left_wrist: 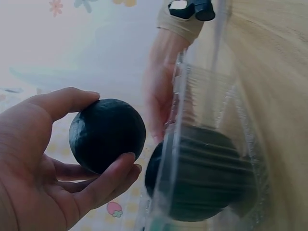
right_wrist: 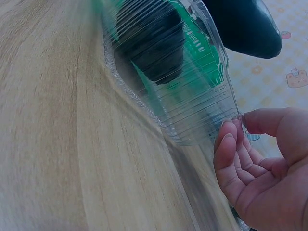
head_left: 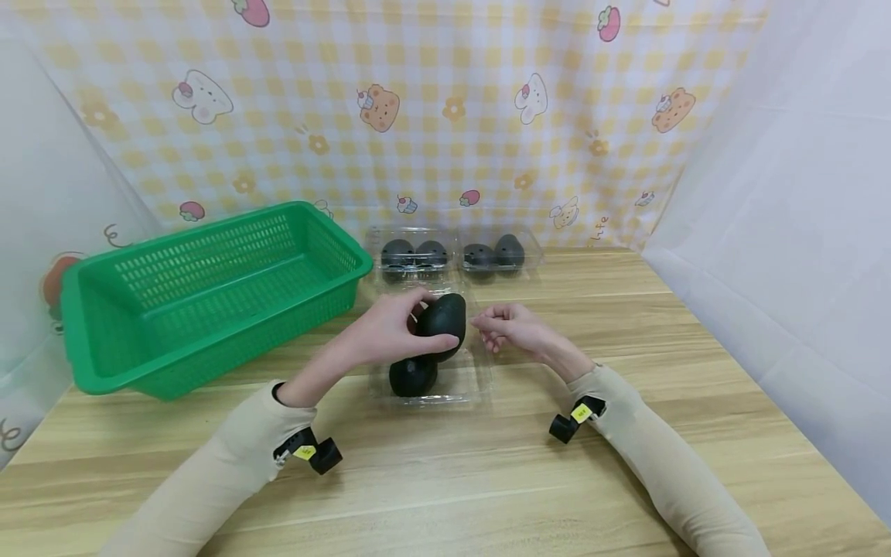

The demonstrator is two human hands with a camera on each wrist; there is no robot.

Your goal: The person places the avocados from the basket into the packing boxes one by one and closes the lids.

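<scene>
My left hand [head_left: 391,328] grips a dark, nearly black avocado [head_left: 445,319] between thumb and fingers, holding it over an open clear plastic clamshell box [head_left: 465,381]. Inside the box, toward its left side, lies a second dark avocado [head_left: 412,377]. In the left wrist view the held avocado [left_wrist: 107,135] is apart from the box, with the other avocado [left_wrist: 207,175] seen through the ribbed wall. My right hand [head_left: 517,328] pinches the box's right rim; in the right wrist view its thumb and fingertips meet at the clear edge [right_wrist: 230,103].
At the left stands a big green plastic basket [head_left: 250,309] with slotted walls. Behind the open box, two closed clear boxes [head_left: 445,259] [head_left: 532,255] hold dark avocados, two in each. A yellow checked curtain [head_left: 445,155] hangs along the back of the wooden table [head_left: 487,480].
</scene>
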